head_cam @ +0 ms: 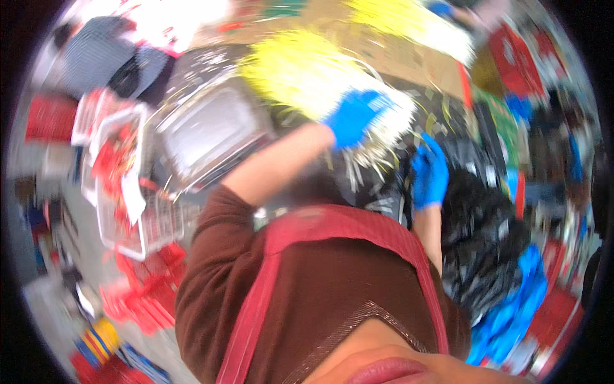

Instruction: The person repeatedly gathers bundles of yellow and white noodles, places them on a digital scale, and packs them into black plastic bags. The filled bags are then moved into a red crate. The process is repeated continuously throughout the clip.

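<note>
A large heap of thin yellow stalks with white ends, resembling yellow chives [292,72], lies before me. My left hand [357,117], in a blue glove, lies over the white ends; blur hides whether its fingers grip them. To the right of the heap is my right hand [429,173], also blue-gloved, raised with its fingers pointing away from me. A thin yellow strand shows near its fingertips, but whether it is held cannot be told. Loose pale ends hang towards me over a black surface. A shallow metal tray [208,127] stands left of the heap.
A white plastic basket [144,192] with red and pale items stands left. Cardboard [417,62] lies beyond, with another yellow bundle [398,21]. Black plastic bags [484,230] and blue plastic [513,307] are at right. Another person's blue-gloved hand [441,8] shows at top right.
</note>
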A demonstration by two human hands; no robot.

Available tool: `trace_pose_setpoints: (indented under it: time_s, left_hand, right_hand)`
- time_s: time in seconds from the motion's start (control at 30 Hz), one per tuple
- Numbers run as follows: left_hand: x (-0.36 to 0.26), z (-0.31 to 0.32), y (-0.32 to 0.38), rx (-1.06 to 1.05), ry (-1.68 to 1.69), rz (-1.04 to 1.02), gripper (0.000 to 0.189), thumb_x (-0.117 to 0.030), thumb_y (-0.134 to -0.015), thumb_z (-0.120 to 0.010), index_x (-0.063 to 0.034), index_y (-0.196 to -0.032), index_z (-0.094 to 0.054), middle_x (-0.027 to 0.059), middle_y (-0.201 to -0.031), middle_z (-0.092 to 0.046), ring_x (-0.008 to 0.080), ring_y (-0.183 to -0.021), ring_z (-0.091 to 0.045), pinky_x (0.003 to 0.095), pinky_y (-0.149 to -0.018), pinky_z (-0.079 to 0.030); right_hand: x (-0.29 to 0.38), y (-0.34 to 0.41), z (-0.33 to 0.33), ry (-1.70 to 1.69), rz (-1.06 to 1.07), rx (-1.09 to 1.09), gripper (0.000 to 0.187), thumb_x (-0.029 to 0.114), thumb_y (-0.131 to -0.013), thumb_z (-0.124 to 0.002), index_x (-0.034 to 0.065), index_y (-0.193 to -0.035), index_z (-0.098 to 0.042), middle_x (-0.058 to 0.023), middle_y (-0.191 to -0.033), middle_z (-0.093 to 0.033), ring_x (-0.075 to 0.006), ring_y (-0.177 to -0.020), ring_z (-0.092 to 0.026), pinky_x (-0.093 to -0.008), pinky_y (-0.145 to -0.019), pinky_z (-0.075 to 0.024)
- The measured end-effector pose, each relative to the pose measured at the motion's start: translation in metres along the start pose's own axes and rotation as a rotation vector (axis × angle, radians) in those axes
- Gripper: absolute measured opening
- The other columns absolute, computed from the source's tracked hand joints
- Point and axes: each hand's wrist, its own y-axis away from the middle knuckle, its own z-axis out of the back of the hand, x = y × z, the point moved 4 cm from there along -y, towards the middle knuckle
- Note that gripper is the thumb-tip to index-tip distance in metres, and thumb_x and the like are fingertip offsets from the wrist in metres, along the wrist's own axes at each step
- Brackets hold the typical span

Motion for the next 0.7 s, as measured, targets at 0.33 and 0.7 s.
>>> trace_pose_setpoints:
  time_s: [0.33, 0.7]
  left_hand:
    - [-0.057, -0.008, 0.133, -0.174, 1.004, 0.467, 0.046, -0.021, -0.091, -0.065, -0.0060, -0.133, -0.053, 0.0128, -0.117, -0.062, 0.0216, -0.107, -0.059, 0.0353, -0.092, -0.049]
    - [0.088, 0.185, 0.410, -1.649, 1.136, 0.661, 0.024, -0.019, -0.094, -0.056, -0.0004, -0.107, -0.062, 0.0028, -0.077, -0.059, 0.0098, -0.066, -0.053, 0.0212, -0.059, -0.045]
  right_hand:
    - [-0.058, 0.060, -0.103, 0.497, -0.271, 0.552, 0.052, 0.024, -0.097, -0.051, 0.0093, -0.146, -0.039, -0.0072, -0.102, -0.066, -0.0056, -0.064, -0.052, -0.0202, -0.053, -0.0411]
    - [-0.046, -0.008, -0.044, 0.786, 0.368, 0.238, 0.029, 0.018, -0.087, -0.067, 0.0097, -0.114, -0.063, -0.0093, -0.090, -0.066, -0.0181, -0.076, -0.062, -0.0318, -0.070, -0.0516]
